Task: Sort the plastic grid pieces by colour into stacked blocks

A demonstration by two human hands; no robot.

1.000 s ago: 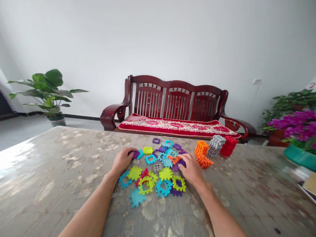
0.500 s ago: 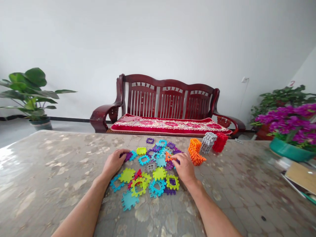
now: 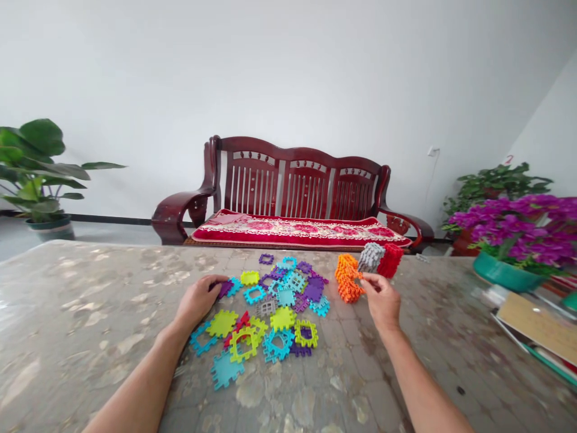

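At the left edge of a loose spread of toothed plastic building tiles, my left hand (image 3: 201, 299) is closed, its curled fingers on a purple tile (image 3: 224, 289). My right hand (image 3: 382, 299) pinches an orange tile (image 3: 359, 276) against the right side of the stack of orange tiles (image 3: 347, 282). Most of the held orange tile is hard to tell from the stack. Between my hands lie lime tiles (image 3: 222, 323), blue tiles (image 3: 226, 368), more purple tiles (image 3: 315, 288), a grey tile (image 3: 266, 307) and some red pieces (image 3: 242, 322), several overlapping.
Behind the orange stack stand a grey stack (image 3: 370, 257) and a red stack (image 3: 391, 260). Purple flowers in a teal pot (image 3: 507, 270) and a brown board (image 3: 538, 319) occupy the table's right side. A wooden bench (image 3: 302, 186) is beyond the table (image 3: 112, 325).
My right hand has moved right, carrying the orange tile from the spread of tiles to the orange stack. My left hand stays at the purple tile. The view has turned slightly right.
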